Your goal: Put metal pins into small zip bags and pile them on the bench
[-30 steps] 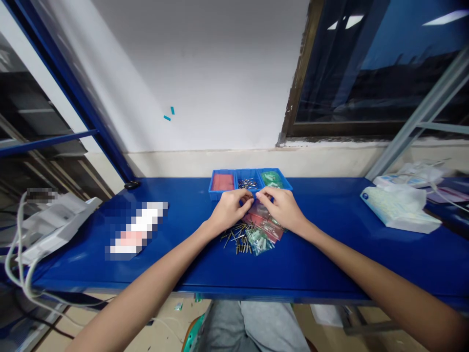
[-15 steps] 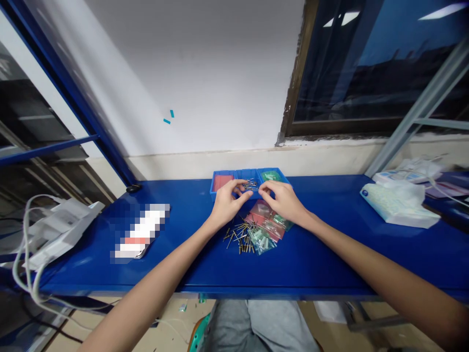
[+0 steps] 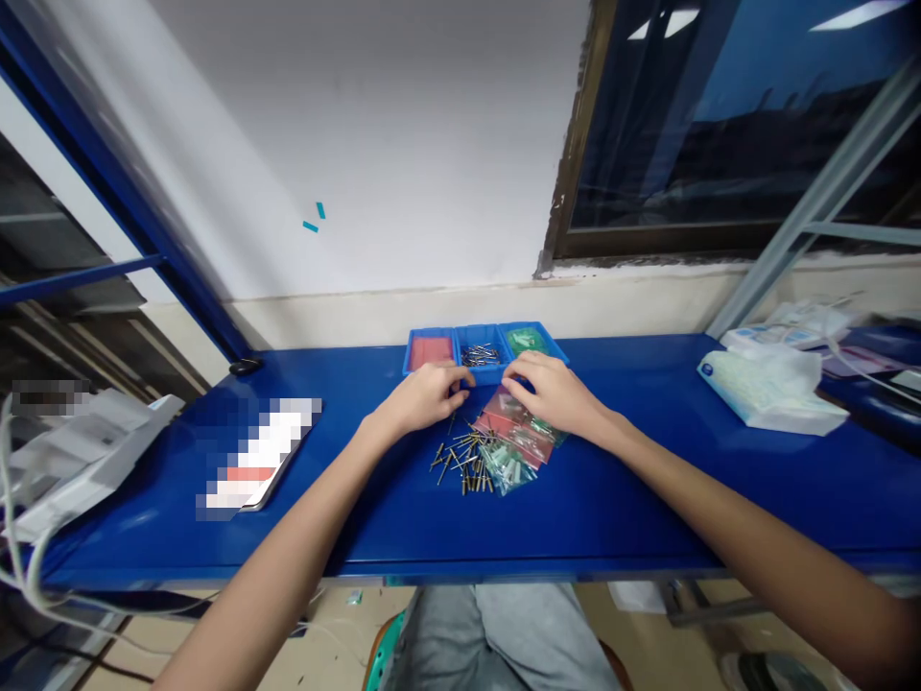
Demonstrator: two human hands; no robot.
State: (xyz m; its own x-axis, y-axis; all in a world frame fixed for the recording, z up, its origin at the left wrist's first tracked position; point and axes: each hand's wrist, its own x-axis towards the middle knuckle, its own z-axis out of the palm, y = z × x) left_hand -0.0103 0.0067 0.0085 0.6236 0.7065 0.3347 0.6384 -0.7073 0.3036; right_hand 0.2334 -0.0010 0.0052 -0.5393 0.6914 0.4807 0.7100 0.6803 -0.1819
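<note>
Left hand (image 3: pixel 436 395) half-curled, right hand (image 3: pixel 554 392) bent with thumb near forefinger, both by the near side of the blue tray (image 3: pixel 481 377); can't tell from here if either grips anything. Loose metal pins (image 3: pixel 476 472) lie on the person's side of the tray, beside red bags (image 3: pixel 507 417) and a green bag (image 3: pixel 512 472). Tray's middle bin holds small metal pieces (image 3: pixel 481 356); tissue pack (image 3: pixel 773 392) well right of it.

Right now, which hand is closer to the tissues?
Right. The right hand is left of the tissues, by the blue bins; the left hand is farther left, past the right one.
</note>
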